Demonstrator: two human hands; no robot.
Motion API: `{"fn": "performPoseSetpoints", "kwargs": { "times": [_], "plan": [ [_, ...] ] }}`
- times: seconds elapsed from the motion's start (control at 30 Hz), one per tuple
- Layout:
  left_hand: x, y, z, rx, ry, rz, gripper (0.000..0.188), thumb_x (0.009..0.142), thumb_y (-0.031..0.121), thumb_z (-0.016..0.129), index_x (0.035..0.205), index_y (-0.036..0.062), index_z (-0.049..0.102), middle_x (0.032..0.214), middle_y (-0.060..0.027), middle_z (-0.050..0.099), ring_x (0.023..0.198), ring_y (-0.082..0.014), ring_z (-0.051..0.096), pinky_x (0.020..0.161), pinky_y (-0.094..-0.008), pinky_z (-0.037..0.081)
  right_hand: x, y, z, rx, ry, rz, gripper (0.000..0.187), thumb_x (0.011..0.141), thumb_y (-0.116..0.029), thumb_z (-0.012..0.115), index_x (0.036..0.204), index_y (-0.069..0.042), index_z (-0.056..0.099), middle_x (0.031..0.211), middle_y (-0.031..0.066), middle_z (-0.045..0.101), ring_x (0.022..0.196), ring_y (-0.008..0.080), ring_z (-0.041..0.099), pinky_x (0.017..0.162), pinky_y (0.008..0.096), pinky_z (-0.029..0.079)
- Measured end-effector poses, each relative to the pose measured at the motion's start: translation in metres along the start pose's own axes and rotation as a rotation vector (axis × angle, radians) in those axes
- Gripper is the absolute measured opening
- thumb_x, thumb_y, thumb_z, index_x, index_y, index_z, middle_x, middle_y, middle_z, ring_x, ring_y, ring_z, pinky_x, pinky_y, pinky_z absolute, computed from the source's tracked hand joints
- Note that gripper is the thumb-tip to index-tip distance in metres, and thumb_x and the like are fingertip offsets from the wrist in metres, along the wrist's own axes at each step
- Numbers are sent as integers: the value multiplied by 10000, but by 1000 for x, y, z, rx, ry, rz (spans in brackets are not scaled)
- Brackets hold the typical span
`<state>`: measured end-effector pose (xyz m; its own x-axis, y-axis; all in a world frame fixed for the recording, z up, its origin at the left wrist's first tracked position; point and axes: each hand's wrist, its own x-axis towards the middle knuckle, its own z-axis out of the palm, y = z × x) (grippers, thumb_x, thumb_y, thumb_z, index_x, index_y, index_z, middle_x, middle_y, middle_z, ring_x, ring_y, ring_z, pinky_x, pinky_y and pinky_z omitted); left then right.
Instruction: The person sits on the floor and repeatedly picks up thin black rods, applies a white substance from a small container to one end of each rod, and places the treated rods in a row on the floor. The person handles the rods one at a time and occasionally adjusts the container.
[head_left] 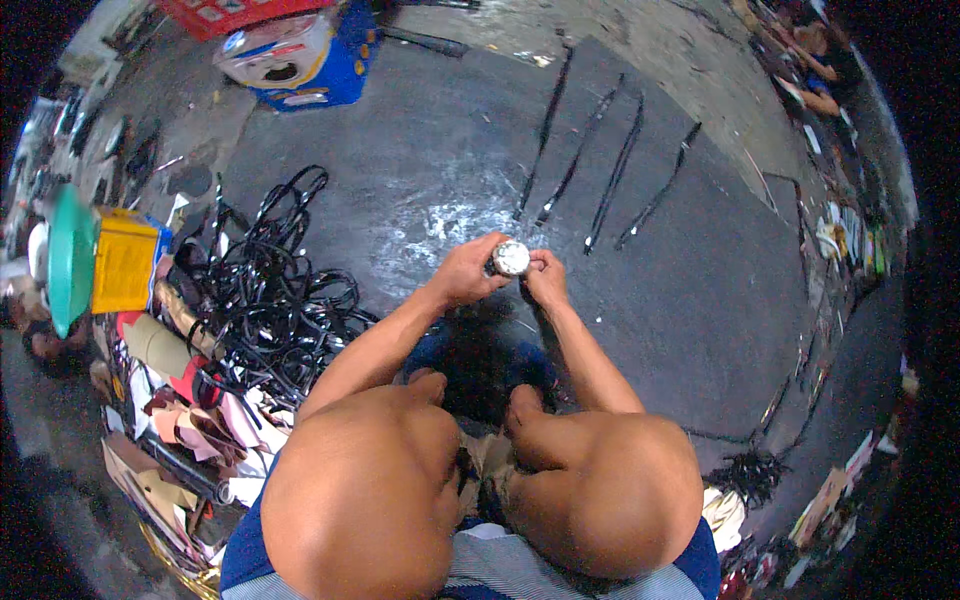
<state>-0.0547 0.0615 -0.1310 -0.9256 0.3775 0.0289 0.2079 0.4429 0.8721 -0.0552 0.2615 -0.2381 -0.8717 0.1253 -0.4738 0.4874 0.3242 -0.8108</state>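
In front of my knees my left hand is wrapped round a small round container with a white top. My right hand is at the container's right side, its fingers pinched together near the rim. What is between those fingers, if anything, is too small to make out. Beyond the hands several long black strips lie apart, roughly side by side, on a dark grey sheet. A large tangle of glossy black strips is heaped to the left of my left forearm.
At the far left stands a blue and white box by a red crate. A yellow box with a green lid-like piece is at the left edge. Scraps pile up below. Another person sits at the far right.
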Motion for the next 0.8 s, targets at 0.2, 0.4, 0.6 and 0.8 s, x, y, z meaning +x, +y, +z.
{"fn": "performPoseSetpoints", "kwargs": {
  "times": [0.2, 0.4, 0.6, 0.8],
  "plan": [
    [-5, -18, 7, 90, 62, 62, 552, 720, 121, 783, 1230, 67, 578, 1187, -169, 656, 1104, -390, 633, 926, -455, 531, -19, -43, -5, 485, -57, 88, 254, 830, 16, 640, 1054, -84, 574, 799, 33, 624, 675, 150, 598, 594, 289, 473],
    [-4, -14, 7, 89, -48, -17, 634, 741, 148, 748, 1335, 59, 543, 1321, -183, 606, 1229, -383, 579, 1038, -449, 479, -87, -132, -120, 904, -158, -185, 338, 865, 39, 661, 1142, -117, 547, 977, 60, 654, 869, 156, 612, 752, 299, 486],
    [-14, -18, 2, 110, -34, -21, 639, 759, 169, 751, 1347, 57, 528, 1310, -189, 606, 1195, -394, 591, 993, -470, 499, -169, -220, -219, 976, -135, -493, 685, 811, 62, 662, 1430, -25, 381, 1254, 180, 550, 1111, 248, 561, 830, 296, 501],
    [-12, -14, -6, 56, -109, -48, 699, 743, 205, 773, 1369, 54, 503, 1316, -190, 590, 1204, -396, 576, 1002, -462, 494, -205, -257, -301, 1071, -300, -911, 506, 972, -42, 548, 1427, 56, 350, 1292, 194, 483, 1158, 276, 501, 941, 362, 457]
  ]
}}
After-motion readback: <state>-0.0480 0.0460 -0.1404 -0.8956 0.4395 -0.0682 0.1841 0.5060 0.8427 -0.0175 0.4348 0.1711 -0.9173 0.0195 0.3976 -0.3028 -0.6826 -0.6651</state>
